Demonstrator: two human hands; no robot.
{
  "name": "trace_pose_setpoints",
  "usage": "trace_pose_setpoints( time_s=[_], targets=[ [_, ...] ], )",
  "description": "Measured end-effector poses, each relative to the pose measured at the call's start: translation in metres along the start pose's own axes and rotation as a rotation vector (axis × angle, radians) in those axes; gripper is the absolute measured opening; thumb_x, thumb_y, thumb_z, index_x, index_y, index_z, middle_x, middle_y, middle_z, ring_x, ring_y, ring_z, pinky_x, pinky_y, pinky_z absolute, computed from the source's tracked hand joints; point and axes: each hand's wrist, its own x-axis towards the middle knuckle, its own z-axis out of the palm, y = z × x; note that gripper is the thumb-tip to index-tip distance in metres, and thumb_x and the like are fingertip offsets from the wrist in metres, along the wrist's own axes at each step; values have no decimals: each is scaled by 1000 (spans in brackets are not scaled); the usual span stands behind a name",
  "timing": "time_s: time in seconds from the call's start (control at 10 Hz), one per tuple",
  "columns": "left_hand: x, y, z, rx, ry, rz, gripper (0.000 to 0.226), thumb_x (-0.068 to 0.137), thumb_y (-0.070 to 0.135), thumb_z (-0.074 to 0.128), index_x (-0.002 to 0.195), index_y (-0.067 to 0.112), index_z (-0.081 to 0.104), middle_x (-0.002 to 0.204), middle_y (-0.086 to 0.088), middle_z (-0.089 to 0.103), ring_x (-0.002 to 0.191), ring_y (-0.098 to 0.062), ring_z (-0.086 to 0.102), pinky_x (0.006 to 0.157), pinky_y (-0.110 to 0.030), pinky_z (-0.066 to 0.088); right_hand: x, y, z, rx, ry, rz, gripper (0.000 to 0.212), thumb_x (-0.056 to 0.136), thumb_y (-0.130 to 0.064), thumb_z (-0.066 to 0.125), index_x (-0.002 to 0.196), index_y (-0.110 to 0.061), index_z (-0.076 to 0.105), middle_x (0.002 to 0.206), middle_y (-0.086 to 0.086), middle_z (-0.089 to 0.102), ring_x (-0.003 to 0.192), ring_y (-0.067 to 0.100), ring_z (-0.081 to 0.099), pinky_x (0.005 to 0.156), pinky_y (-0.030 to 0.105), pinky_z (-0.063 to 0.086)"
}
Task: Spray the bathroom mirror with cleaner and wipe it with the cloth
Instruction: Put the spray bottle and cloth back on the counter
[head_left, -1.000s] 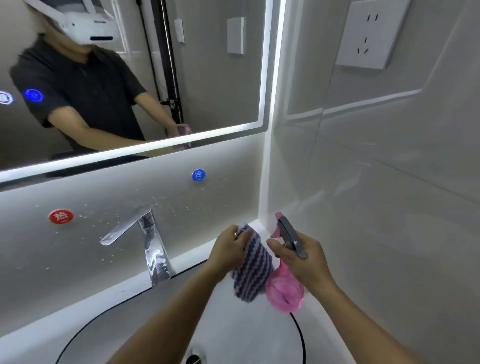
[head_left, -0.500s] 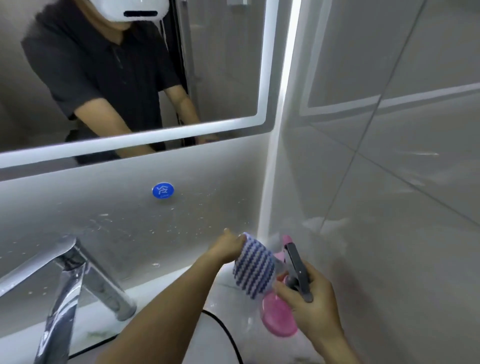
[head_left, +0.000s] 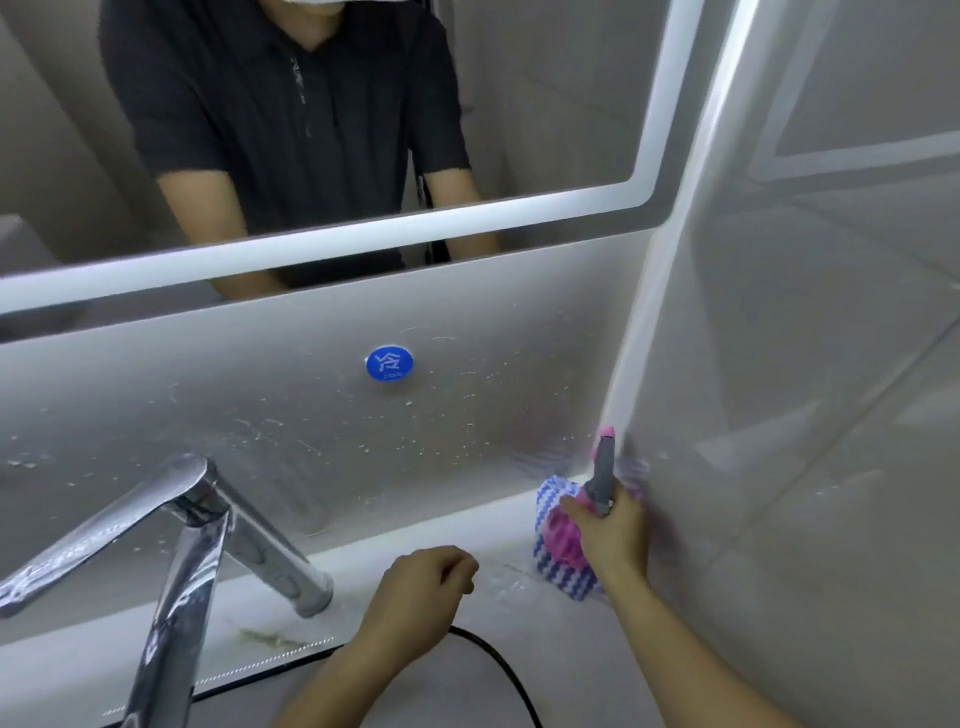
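The mirror (head_left: 545, 104) with a lit white border fills the upper wall and reflects a person in a dark shirt. In the right back corner of the counter my right hand (head_left: 615, 535) is shut on the pink spray bottle (head_left: 563, 538) with a grey trigger head (head_left: 602, 467). The blue-and-white striped cloth (head_left: 563, 577) lies against the corner behind and under the bottle. My left hand (head_left: 423, 587) is to the left of the cloth, apart from it, fingers curled and holding nothing.
A chrome faucet (head_left: 176, 519) juts out at lower left over the sink's dark rim (head_left: 498, 660). A blue round sticker (head_left: 389, 362) sits on the spotted backsplash. A tiled wall (head_left: 805, 415) closes the right side. The white counter ledge (head_left: 415, 540) runs along the back.
My left hand has let go of the cloth, which now rests in the corner, and has drawn back left. My right hand has carried the bottle into the corner. The view moved closer.
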Motion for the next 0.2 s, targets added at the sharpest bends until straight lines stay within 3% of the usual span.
trace_pose_setpoints(
  time_s=[0.1,0.2],
  targets=[
    [-5,-4,-8,-77,76,2,21,91,34,48,81,29,66,77,12,68,78,-9,63,70,-23,44,-5,10,0,-54,8,42,36,68,-13,77,99,-4,62,95,18,69,87,30,64,76,34,49],
    [-6,10,-15,-225,121,-23,19,88,30,49,71,34,57,76,6,67,74,-15,63,70,-28,44,-27,2,3,-48,89,208,45,69,-16,75,103,5,57,90,19,65,82,34,63,77,43,52]
  ],
)
